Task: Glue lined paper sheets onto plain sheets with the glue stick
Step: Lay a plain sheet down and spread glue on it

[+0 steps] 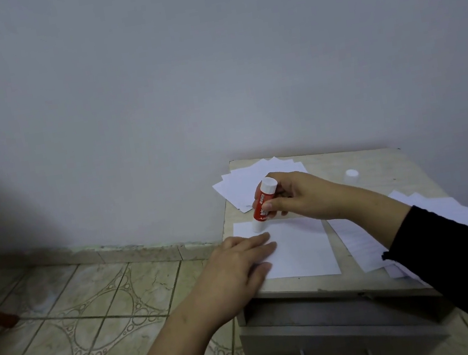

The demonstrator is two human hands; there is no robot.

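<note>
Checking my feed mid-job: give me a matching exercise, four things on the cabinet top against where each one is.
Things:
1. glue stick
2. white cap
3. plain sheet
4. fanned paper pile

Places:
A. at the back left of the cabinet top
B. flat under the left hand
C. standing alone at the back right
D. held tip down in the right hand

Pairs: 1-D, 2-C, 3-B, 4-A
</note>
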